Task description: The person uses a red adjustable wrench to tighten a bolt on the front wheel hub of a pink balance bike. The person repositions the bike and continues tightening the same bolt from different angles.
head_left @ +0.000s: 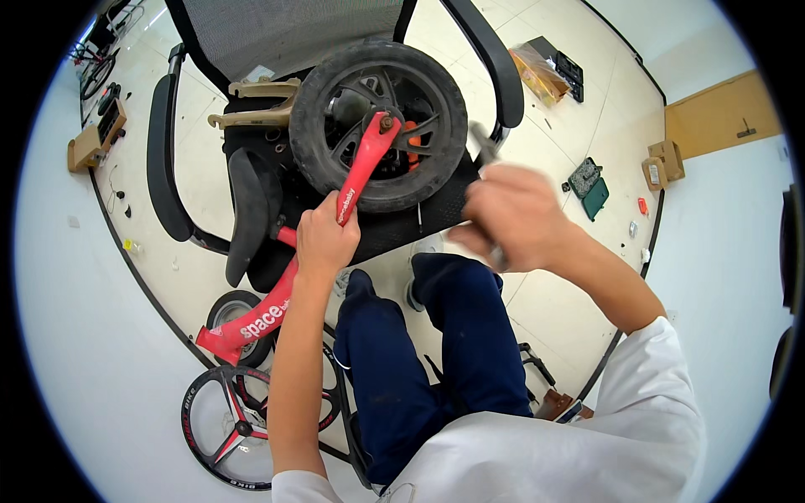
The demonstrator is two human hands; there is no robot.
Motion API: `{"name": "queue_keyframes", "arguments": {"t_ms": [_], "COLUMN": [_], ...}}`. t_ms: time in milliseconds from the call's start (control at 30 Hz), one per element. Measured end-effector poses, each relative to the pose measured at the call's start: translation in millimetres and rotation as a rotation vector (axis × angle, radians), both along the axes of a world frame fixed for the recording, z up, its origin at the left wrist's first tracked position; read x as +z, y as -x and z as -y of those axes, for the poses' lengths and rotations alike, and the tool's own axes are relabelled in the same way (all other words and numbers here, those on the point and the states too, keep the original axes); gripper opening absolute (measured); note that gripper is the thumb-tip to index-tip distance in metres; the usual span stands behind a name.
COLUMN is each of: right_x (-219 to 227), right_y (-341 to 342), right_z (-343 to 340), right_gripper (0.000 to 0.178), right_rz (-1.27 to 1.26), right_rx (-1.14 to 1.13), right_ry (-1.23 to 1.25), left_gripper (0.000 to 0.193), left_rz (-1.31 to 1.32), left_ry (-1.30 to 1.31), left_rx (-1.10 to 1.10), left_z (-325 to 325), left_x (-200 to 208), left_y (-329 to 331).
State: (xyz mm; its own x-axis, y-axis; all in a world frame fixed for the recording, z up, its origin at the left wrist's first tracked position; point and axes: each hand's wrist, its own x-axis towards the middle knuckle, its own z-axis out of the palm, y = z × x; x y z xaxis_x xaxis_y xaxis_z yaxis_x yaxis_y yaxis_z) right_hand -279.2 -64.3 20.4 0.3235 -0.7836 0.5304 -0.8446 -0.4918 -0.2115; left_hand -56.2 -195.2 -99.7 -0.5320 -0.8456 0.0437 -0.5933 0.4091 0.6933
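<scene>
The left hand point(327, 239) is clamped around the red frame point(362, 166), whose end lies over the wheel point(453, 109) on the chair point(493, 67). The blurred right hand point(521, 216), held apart, curls around a metal tool point(484, 141).

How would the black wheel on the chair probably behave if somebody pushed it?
The wheel probably would not roll, as it lies on its side. Its dull, rubber-looking tyre would likely grip the seat more than slide. It might also drag the red frame along, whose end sits over its middle.
</scene>
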Motion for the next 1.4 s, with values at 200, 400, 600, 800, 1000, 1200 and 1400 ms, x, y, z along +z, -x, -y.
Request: {"name": "queue_keyframes", "arguments": {"t_ms": [200, 400, 600, 800, 1000, 1200, 1400], "right_x": [-4.8, -66.5, -78.7, -81.7, -51.9, -69.2, -60.6], "right_y": [17.5, 1.5, -0.9, 1.5, 5.0, 5.7, 20.0], "right_z": [40.1, 101.0, 123.5, 119.9, 113.7, 118.1, 120.6], "right_gripper": [0.022, 0.035, 0.028, 0.020, 0.019, 0.016, 0.019], "right_rz": [0.509, 0.570, 0.414, 0.313, 0.442, 0.408, 0.316], "right_rx": [-0.476, -0.556, -0.550, -0.394, -0.423, -0.432, -0.302], "right_ry": [-0.386, -0.371, -0.287, -0.224, -0.450, -0.337, -0.369], "left_gripper": [0.016, 0.016, 0.015, 0.016, 0.015, 0.015, 0.015], "left_rz": [0.010, -0.003, 0.026, 0.004, 0.001, 0.015, 0.012], "left_ry": [-0.020, 0.000, -0.007, -0.010, -0.016, 0.002, 0.004], "left_rx": [0.019, 0.012, 0.010, 0.003, 0.013, 0.010, 0.002], "left_z": [4.6, 4.2, 4.0, 3.7, 4.1, 3.9, 4.0], "left_x": [-2.3, -6.4, -7.4, -10.0, -8.5, -10.2, -10.7], "left_y": [11.1, 10.6, 7.4, 8.1, 5.5, 8.6, 5.9]}}
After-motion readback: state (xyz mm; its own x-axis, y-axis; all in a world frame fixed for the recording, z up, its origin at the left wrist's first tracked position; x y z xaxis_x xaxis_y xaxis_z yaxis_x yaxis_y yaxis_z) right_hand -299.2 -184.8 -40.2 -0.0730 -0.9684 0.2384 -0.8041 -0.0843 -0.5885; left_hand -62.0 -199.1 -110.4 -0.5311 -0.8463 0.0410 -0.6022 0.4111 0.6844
